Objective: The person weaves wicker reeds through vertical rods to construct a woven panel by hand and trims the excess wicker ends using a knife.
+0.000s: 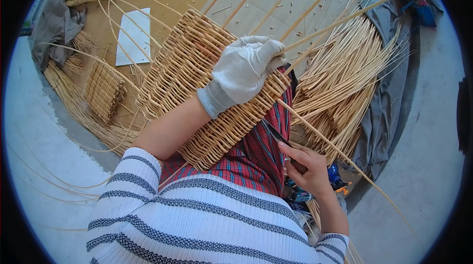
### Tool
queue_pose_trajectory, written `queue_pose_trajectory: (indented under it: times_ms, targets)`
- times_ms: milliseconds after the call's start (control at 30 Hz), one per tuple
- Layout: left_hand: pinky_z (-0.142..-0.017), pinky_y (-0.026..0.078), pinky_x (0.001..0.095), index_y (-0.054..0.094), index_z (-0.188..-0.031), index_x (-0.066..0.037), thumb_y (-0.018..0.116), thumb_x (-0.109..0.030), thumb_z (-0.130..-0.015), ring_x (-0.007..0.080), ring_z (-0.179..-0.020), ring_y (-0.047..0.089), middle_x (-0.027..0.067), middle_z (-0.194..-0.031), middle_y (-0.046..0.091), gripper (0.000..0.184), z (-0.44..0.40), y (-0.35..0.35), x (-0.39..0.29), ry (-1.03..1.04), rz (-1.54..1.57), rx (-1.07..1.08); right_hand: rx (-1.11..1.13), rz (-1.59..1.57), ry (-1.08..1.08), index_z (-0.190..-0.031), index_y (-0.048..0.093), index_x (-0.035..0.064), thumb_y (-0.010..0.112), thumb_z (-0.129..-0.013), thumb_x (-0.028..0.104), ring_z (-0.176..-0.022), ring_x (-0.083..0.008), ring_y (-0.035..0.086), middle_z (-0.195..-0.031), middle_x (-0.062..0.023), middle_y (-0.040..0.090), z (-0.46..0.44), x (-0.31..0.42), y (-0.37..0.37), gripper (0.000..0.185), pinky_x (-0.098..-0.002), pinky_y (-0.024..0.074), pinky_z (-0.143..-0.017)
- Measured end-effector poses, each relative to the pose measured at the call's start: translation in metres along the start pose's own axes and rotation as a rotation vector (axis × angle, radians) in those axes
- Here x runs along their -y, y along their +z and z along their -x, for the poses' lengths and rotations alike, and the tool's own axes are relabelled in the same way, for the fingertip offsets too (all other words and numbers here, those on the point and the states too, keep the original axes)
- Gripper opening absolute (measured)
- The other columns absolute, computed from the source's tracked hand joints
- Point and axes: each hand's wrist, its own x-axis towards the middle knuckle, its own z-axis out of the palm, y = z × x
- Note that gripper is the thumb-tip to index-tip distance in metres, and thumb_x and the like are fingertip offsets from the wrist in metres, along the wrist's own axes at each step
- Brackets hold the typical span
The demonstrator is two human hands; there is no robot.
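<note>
A woven wicker basket (221, 131) lies tilted across my lap, with long bare willow rods standing out from its far edge. My left hand (249, 67), in a white knitted glove, is closed at the basket's upper right corner around a thick willow rod (345, 19), which slants up to the right. In my right hand (308, 168), bare, a knife (277, 132) is gripped by its handle. Its dark blade points up and left, just below the basket's right edge. Another thin rod (340, 149) runs from that corner down to the right, above my right hand.
A large bundle of peeled willow rods (340, 81) lies to the right on grey cloth (382, 116). At the left are a small woven panel (104, 91), a white sheet (133, 37) and more thin rods. Cut scraps litter the floor ahead. A blue object (335, 174) sits beside my right wrist.
</note>
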Motion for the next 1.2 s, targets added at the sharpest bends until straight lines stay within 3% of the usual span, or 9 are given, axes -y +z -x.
queue_pose_trajectory:
  times_ms: [267,333,367,467,600,700,767,967,1200]
  targets:
    - [-0.087,0.054,0.0402,0.063,-0.101,-0.004,0.066,-0.015,-0.098,0.0272,-0.087,0.075,0.0083,-0.089,0.075,0.011,-0.013,0.001,-0.012,-0.03,-0.013,0.015,0.149,0.303,-0.107,-0.138,0.069,0.0329,0.073,-0.081,0.003,-0.058,-0.0189,0.057,-0.067,-0.003,0.056,-0.03,0.001,-0.031,0.065,-0.0336,0.0498,-0.054]
    - [-0.086,0.054,0.0398,0.062,-0.101,-0.003,0.065,-0.014,-0.098,0.0276,-0.084,0.074,0.0079,-0.084,0.075,0.011,-0.012,0.001,-0.009,-0.099,0.097,0.047,0.148,-0.003,-0.02,-0.139,0.068,0.0329,0.073,-0.082,0.002,-0.057,-0.0172,0.057,-0.065,-0.0024,0.054,-0.038,0.004,-0.028,0.065,-0.0327,0.0488,-0.051]
    - [-0.086,0.054,0.0395,0.061,-0.101,-0.002,0.063,-0.012,-0.098,0.0279,-0.081,0.073,0.0073,-0.083,0.075,0.01,-0.013,0.0,-0.009,-0.12,0.13,0.069,0.134,-0.372,0.007,-0.139,0.069,0.0255,0.073,-0.085,0.003,-0.07,-0.0158,0.066,-0.079,-0.0047,0.068,-0.038,-0.004,-0.015,0.059,-0.0306,0.0549,-0.062]
    - [-0.086,0.054,0.0404,0.061,-0.101,-0.002,0.062,-0.01,-0.098,0.0281,-0.082,0.073,0.0064,-0.084,0.075,0.009,-0.015,-0.002,-0.009,-0.05,0.119,0.024,0.249,-0.542,0.163,-0.139,0.069,0.0138,0.071,-0.089,0.002,-0.067,-0.0087,0.06,-0.091,-0.006,0.073,-0.042,-0.008,-0.013,0.052,-0.0245,0.0507,-0.064]
    - [-0.088,0.053,0.0411,0.062,-0.102,-0.003,0.063,-0.008,-0.097,0.029,-0.085,0.073,0.0056,-0.083,0.075,0.007,-0.018,-0.002,-0.009,-0.004,0.088,0.018,0.337,0.111,0.035,-0.142,0.065,0.0081,0.07,-0.092,0.006,-0.072,-0.0069,0.06,-0.093,-0.0036,0.072,-0.06,0.011,-0.035,0.051,-0.0232,0.05,-0.068]
    - [-0.09,0.053,0.0422,0.063,-0.105,-0.004,0.065,-0.009,-0.096,0.0309,-0.091,0.072,0.0066,-0.086,0.075,0.01,-0.014,-0.001,-0.007,-0.044,0.098,0.029,0.299,-0.492,0.129,-0.152,0.055,0.0103,0.069,-0.095,0.013,-0.062,-0.007,0.051,-0.078,0.0019,0.06,-0.056,-0.005,-0.017,0.058,-0.0239,0.0432,-0.06]
    - [-0.09,0.052,0.044,0.067,-0.104,-0.008,0.073,-0.017,-0.091,0.0348,-0.094,0.071,0.01,-0.093,0.074,0.018,-0.014,0.003,-0.008,-0.039,0.042,-0.05,0.544,-1.105,0.564,-0.156,0.05,0.0163,0.066,-0.099,0.02,-0.058,-0.005,0.043,-0.075,0.0038,0.053,-0.052,-0.016,-0.021,0.06,-0.0256,0.033,-0.049]
    - [-0.087,0.054,0.0401,0.068,-0.114,-0.004,0.065,-0.004,-0.097,0.0294,-0.097,0.07,0.0101,-0.098,0.075,0.017,-0.008,0.003,-0.01,-0.128,0.096,0.077,0.715,-1.579,0.368,-0.156,0.049,0.0159,0.059,-0.106,0.026,-0.062,-0.0053,0.045,-0.08,0.0033,0.056,-0.048,-0.046,-0.01,0.053,-0.0245,0.0387,-0.052]
    - [-0.086,0.054,0.0353,0.063,-0.115,-0.002,0.056,-0.007,-0.106,0.0214,-0.094,0.069,0.0078,-0.097,0.074,0.012,-0.009,0.007,-0.008,-0.246,0.24,0.107,-0.459,-0.722,0.814,-0.12,0.071,0.0083,0.062,-0.103,0.029,-0.084,-0.0144,0.069,-0.091,-0.0051,0.07,-0.026,-0.252,0.089,0.029,-0.0301,0.0548,-0.07]
